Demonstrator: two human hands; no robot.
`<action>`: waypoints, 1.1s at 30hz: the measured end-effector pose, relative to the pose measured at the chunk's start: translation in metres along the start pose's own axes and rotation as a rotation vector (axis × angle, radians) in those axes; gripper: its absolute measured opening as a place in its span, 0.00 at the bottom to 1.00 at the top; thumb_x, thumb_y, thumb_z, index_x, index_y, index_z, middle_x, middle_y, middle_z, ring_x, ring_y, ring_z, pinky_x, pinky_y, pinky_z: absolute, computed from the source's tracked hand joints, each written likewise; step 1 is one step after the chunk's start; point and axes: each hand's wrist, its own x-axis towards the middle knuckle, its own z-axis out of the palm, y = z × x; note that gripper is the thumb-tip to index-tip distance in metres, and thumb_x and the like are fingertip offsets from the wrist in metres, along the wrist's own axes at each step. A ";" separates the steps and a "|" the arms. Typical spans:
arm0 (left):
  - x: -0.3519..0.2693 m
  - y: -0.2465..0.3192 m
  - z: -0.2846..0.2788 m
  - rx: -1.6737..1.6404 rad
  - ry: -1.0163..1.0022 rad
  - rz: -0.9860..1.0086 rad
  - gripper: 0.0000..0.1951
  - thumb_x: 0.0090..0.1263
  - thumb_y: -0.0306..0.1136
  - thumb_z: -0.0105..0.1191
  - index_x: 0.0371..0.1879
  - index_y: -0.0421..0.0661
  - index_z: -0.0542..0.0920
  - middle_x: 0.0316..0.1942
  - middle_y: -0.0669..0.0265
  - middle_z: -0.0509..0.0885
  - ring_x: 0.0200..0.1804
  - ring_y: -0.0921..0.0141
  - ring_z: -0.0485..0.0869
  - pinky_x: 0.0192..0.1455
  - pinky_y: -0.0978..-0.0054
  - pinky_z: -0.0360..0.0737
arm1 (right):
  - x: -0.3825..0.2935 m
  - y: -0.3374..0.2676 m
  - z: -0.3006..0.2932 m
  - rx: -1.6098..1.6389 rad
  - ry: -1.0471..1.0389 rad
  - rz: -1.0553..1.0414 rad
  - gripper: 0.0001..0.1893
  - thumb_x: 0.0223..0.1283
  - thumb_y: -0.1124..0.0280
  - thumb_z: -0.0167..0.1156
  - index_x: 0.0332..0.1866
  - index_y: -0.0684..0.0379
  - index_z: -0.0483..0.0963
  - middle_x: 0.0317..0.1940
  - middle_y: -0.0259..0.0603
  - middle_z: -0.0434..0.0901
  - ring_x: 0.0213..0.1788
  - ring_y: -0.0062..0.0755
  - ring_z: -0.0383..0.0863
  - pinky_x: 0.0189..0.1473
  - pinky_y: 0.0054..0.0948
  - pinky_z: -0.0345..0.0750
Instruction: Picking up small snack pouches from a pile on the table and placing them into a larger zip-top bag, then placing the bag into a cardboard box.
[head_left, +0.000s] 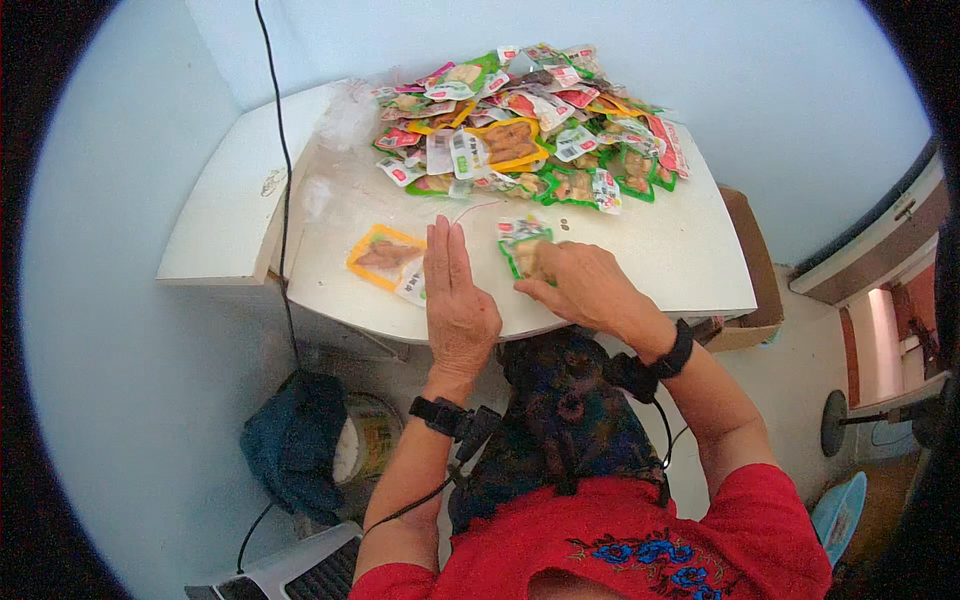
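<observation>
On the white table (637, 277), my right hand (592, 285) has its thumb and fingers on a green-edged clear food packet (523, 247), gripping its near right part. Pale pieces of food show through the plastic, and my fingers hide part of it. My left hand (457, 300) stands on edge, flat, with straight fingers pointing away from me and nothing in it. Just left of it lies a yellow-edged food packet (386, 256) with brown pieces inside; its right end meets my left hand and is partly hidden.
A heap of sealed food packets (517, 135) covers the table's far side. Crumpled clear plastic (349, 116) lies at its left. A black cable (281, 150) hangs down past a side panel (225, 195). A cardboard box (754, 300) stands at the right, below table height.
</observation>
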 end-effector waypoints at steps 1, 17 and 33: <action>0.000 -0.002 0.001 0.008 -0.002 0.008 0.41 0.48 0.13 0.42 0.70 0.35 0.53 0.71 0.45 0.55 0.73 0.49 0.54 0.75 0.57 0.52 | -0.004 -0.002 -0.007 0.000 -0.005 0.009 0.18 0.58 0.56 0.58 0.39 0.62 0.77 0.40 0.56 0.80 0.41 0.54 0.81 0.40 0.47 0.78; 0.000 -0.003 0.002 0.000 -0.055 0.013 0.39 0.49 0.15 0.41 0.69 0.35 0.56 0.71 0.48 0.57 0.74 0.51 0.54 0.75 0.56 0.53 | 0.050 0.061 -0.018 0.175 -0.211 0.002 0.39 0.40 0.52 0.72 0.56 0.65 0.69 0.45 0.52 0.77 0.46 0.42 0.77 0.49 0.34 0.75; 0.002 -0.004 -0.001 -0.030 -0.062 0.011 0.41 0.47 0.12 0.40 0.70 0.36 0.54 0.72 0.48 0.55 0.74 0.51 0.52 0.75 0.58 0.52 | -0.020 0.029 -0.026 1.365 0.165 0.320 0.10 0.63 0.71 0.59 0.45 0.65 0.73 0.31 0.34 0.79 0.29 0.20 0.78 0.34 0.21 0.77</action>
